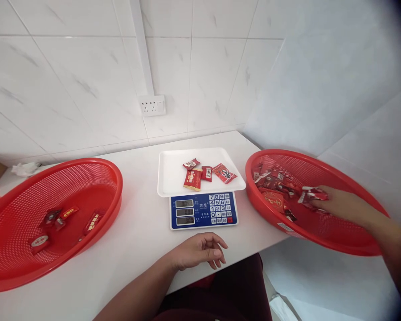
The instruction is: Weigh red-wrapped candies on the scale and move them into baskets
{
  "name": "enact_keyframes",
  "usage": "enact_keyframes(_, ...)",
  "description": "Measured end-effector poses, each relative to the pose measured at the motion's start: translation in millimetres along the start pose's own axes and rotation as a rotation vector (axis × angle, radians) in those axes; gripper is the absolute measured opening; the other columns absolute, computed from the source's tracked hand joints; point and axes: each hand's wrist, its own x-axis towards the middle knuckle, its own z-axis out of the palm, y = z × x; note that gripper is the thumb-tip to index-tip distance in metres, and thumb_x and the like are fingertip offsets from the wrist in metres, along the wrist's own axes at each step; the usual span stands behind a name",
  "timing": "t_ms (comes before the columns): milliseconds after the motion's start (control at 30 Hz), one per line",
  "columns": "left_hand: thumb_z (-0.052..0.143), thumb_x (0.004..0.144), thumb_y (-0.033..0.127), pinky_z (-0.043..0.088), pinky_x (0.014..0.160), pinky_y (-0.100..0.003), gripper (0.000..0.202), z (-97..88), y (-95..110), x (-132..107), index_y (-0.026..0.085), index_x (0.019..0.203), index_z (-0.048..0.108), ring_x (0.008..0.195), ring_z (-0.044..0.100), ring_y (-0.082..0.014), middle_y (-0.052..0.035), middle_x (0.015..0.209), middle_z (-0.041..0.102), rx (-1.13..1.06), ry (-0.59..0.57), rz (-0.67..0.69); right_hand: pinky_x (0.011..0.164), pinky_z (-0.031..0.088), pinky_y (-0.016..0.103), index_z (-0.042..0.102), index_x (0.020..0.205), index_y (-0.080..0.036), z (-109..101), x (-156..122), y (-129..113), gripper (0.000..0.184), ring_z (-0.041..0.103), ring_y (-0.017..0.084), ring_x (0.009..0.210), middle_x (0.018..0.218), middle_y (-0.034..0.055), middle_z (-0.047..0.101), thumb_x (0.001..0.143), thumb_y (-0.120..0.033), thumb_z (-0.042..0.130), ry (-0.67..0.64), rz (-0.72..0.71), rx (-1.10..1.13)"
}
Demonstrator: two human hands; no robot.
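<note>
My left hand (202, 252) hovers by the table's front edge, fingers loosely bent and apart, with nothing in it. Just beyond it stands a blue and white digital scale (203, 223) with a white tray (169, 171) on top. Several red snack packets, one a gold-edged packet (193, 179), lie on that tray. My right hand (337, 203) reaches into the right red basket (350, 238), fingers closed on a red and white snack packet (310, 196). A heap of red packets (274, 185) lies beside it; the fingertips are partly hidden.
On the left stands another red basket (112, 196) with a few snack packets (40, 243) in it. A white socket (153, 105) sits on the tiled wall behind the table (143, 214). Crumpled white material (28, 169) lies at the back left.
</note>
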Motion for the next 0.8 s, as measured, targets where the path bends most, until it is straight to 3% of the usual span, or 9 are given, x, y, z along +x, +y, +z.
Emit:
enact_keyframes(67,0.068,0.071,0.044,0.046,0.063,-0.027,0.041,1.7,0,0,0.014,0.097,0.058,0.067,0.06,-0.0123,-0.0053,0.076,0.063,-0.01,0.037,0.02,0.061,0.041,0.034,0.063,0.085,-0.02,-14,-1,-3,0.015,0.062,0.025,0.072,0.087,0.0143,0.069,0.073,-0.03,0.061,-0.085,0.042,0.005)
enact_keyframes(133,0.068,0.072,0.043,0.047,0.063,-0.027,0.039,3.7,0,0,0.013,0.096,0.058,0.066,0.06,-0.0123,-0.0051,0.076,0.063,-0.032,0.082,0.055,0.065,0.043,0.037,0.06,0.098,-0.024,-27,-15,-14,0.026,0.062,0.028,0.078,0.093,0.0129,0.069,0.075,-0.035,0.058,-0.023,0.081,0.082)
enact_keyframes(233,0.07,0.071,0.041,0.05,0.065,-0.028,0.043,7.1,0,-1,0.016,0.104,0.055,0.074,0.061,-0.014,-0.0063,0.086,0.061,-0.057,0.098,0.115,0.068,0.046,0.041,0.062,0.092,-0.027,-35,-56,-43,0.031,0.064,0.031,0.08,0.086,0.0085,0.07,0.067,-0.047,0.061,0.018,0.05,0.334)
enact_keyframes(333,0.072,0.068,0.04,0.053,0.067,-0.033,0.066,11.0,1,-3,0.029,0.126,0.041,0.097,0.057,-0.0212,-0.0106,0.117,0.049,-0.06,0.046,0.165,0.072,0.05,0.04,0.063,0.092,-0.026,-14,-107,-81,0.039,0.065,0.031,0.086,0.092,0.0068,0.071,0.06,-0.048,0.065,-0.113,-0.148,0.644)
enact_keyframes(433,0.078,0.061,0.04,0.055,0.068,-0.036,0.091,13.7,2,-4,0.041,0.134,0.024,0.104,0.055,-0.0244,-0.011,0.134,0.036,-0.144,0.004,0.201,0.07,0.053,0.035,0.06,0.099,-0.024,29,-150,-118,0.03,0.066,0.026,0.081,0.089,0.0047,0.07,0.074,-0.041,0.056,-0.47,-0.328,0.796)
enact_keyframes(467,0.079,0.06,0.04,0.055,0.068,-0.035,0.092,14.1,1,-4,0.041,0.133,0.023,0.097,0.059,-0.0218,-0.0103,0.13,0.041,-0.179,0.021,0.204,0.068,0.053,0.034,0.058,0.098,-0.023,42,-160,-127,0.026,0.066,0.024,0.078,0.087,0.0043,0.069,0.077,-0.038,0.054,-0.528,-0.352,0.82)
enact_keyframes(567,0.078,0.063,0.031,0.055,0.063,-0.029,0.073,14.4,0,-2,0.031,0.123,0.036,0.069,0.063,-0.0121,-0.0025,0.098,0.059,-0.238,0.149,0.201,0.077,0.051,0.035,0.054,0.102,-0.023,71,-177,-141,0.024,0.064,0.022,0.088,0.098,0.0051,0.066,0.082,-0.037,0.051,-0.507,-0.338,0.859)
enact_keyframes(667,0.078,0.064,0.026,0.054,0.058,-0.024,0.053,15.0,1,-1,0.022,0.106,0.048,0.066,0.062,-0.0113,-0.0002,0.089,0.06,-0.245,0.26,0.208,0.08,0.05,0.034,0.047,0.11,-0.022,78,-177,-139,0.032,0.063,0.022,0.092,0.102,0.006,0.063,0.084,-0.04,0.051,-0.532,-0.301,0.929)
enact_keyframes(800,0.074,0.069,0.031,0.054,0.055,-0.024,0.041,16.0,6,-2,0.019,0.101,0.051,0.064,0.064,-0.0129,-0.0006,0.081,0.062,-0.228,0.344,0.155,0.073,0.052,0.034,0.039,0.112,-0.021,76,-169,-132,0.038,0.062,0.019,0.083,0.098,0.0058,0.061,0.086,-0.047,0.048,-0.553,-0.241,1.079)
